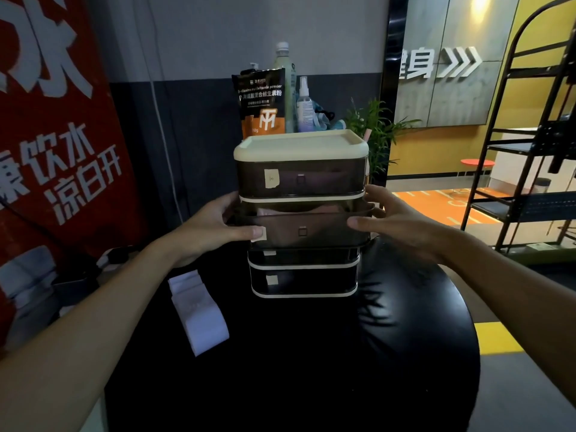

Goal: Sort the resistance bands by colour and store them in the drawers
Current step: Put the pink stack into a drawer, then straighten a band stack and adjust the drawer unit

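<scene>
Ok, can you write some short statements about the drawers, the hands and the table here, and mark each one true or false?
1. The second drawer from the top is pulled out. True.
2. Only the left hand touches it. False: the right hand holds its other side too.
3. The top drawer is open. False: it is pushed in, under the cream lid.
4. Pale folded bands lie on the black table, left of the drawers. True.
5. The spray bottle stands in front of the drawers. False: the spray bottle stands behind them.

Left hand (215, 227), right hand (402, 224) on drawer (307, 221)
</scene>
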### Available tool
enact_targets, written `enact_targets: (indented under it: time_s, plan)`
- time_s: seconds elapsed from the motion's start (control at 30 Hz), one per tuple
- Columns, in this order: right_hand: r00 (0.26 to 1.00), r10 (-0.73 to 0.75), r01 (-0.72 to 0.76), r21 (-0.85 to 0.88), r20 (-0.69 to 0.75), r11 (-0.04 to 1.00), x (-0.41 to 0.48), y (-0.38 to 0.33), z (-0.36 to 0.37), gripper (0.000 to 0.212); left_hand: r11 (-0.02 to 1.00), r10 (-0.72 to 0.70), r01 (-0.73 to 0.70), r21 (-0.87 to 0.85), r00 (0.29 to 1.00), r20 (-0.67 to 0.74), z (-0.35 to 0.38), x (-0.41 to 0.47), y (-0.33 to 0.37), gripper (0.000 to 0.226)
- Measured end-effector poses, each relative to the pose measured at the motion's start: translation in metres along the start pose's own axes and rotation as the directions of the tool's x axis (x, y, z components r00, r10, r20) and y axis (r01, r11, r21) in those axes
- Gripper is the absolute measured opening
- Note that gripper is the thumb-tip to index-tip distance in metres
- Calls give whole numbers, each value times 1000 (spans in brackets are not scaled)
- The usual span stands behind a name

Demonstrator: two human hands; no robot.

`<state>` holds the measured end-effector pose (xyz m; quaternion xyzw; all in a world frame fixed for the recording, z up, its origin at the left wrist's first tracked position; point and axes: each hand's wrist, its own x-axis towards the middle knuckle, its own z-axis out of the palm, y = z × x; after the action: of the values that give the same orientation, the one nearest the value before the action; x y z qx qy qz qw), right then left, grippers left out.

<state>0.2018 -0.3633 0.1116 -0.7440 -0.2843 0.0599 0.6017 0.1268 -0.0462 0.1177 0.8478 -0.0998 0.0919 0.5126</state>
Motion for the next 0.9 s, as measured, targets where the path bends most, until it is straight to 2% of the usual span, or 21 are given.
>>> enact_targets:
  time_s: [0.13,0.23,0.3,0.43,0.63,0.9]
  plan:
    - [996,-1,4,37,-88,999,10,7,5,80,997,-26,16,-70,989,-148,11,6,-6,83]
    - [991,-13,17,29,-131,999,14,9,7,67,999,-11,0,-54,978,-208,12,8,-11,79]
    - [988,-19,21,9,-152,1000,16,11,8,63,999,1,-10,-37,974,-225,12,8,-12,77]
    - [982,-12,3,-44,-188,999,22,14,13,74,1000,20,-21,-1,963,-269,7,7,-15,78]
    - [957,-58,27,-112,-283,993,29,13,26,52,999,52,-44,31,949,-311,5,3,-19,77]
    - [939,-67,13,-160,-338,987,31,16,27,49,996,73,-55,64,941,-329,7,5,-19,72]
